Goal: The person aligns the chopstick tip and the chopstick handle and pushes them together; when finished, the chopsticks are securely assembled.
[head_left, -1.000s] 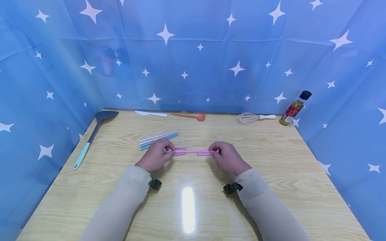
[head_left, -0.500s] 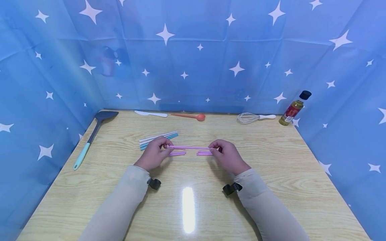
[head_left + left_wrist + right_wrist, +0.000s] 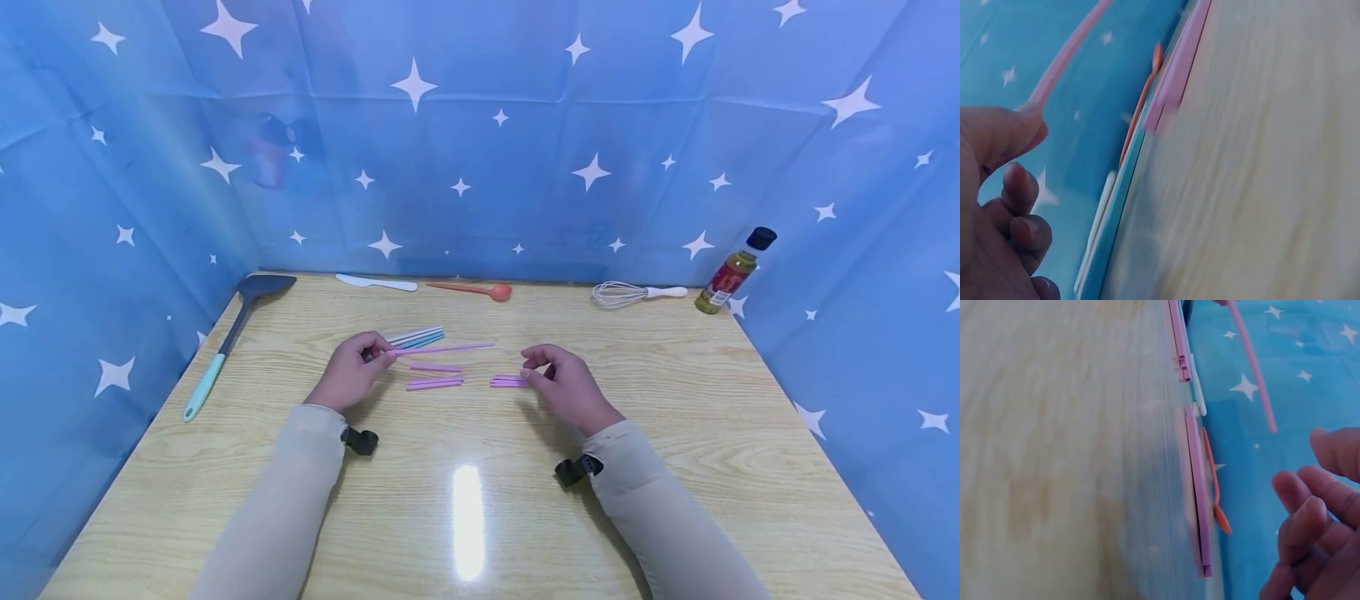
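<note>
Pinching a lifted stick [image 3: 442,348] in left fingers [image 3: 1005,132], with right fingers [image 3: 1307,528] relaxed. Seems partway, with other sticks [image 3: 436,384] left lying.

A curtained booth [image 3: 525,217] I watch remotely, blue star-print cloth [image 3: 480,150] on three sides, wood-grain worktop [image 3: 750,433], whisk [image 3: 639,292] and spatula [image 3: 237,326] near its edges

A slim pink stick [image 3: 450,347], apparently raised, is pinched by one end in the left hand [image 3: 349,371].
</note>
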A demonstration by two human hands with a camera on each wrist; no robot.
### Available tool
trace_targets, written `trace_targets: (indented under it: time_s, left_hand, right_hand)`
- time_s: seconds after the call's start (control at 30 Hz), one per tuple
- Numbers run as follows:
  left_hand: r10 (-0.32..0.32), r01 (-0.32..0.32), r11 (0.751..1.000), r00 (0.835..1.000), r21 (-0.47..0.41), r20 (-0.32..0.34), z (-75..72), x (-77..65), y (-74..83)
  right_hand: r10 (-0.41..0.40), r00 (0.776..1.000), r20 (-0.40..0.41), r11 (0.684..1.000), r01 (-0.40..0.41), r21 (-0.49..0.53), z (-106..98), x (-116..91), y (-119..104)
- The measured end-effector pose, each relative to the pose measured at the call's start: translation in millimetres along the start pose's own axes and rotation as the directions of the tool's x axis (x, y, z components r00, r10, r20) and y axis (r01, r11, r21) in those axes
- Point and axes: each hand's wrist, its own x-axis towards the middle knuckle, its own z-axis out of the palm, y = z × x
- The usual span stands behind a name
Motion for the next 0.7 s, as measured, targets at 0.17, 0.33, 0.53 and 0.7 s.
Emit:
trace_targets:
  time_s: [0.17,0.33,0.53,0.7]
  left_hand:
    - [-0.072,0.073,0.996,0.997,0.053,-0.029,-16.5,-1.8,-11.5]
    - [-0.079,0.081,0.988,0.997,0.131,-0.021,-25.8,-4.0,-16.3]
    - [-0.076,0.08,0.96,0.997,0.269,-0.024,-31.4,-5.9,-14.1]
    - [-0.093,0.093,0.937,0.996,0.338,-0.016,-33.5,-5.4,-13.8]
  right_hand:
    - [0.015,1.0,0.004,1.0,-0.015,0.006,-1.1,-0.3,2.8]
    - [0.028,1.0,0.009,0.999,-0.028,0.017,-1.9,0.0,3.9]
    - [0.029,1.0,0.009,0.999,-0.029,0.025,-2.0,0.6,5.1]
    - [0.041,0.999,0.005,0.999,-0.041,0.024,-2.1,1.2,6.1]
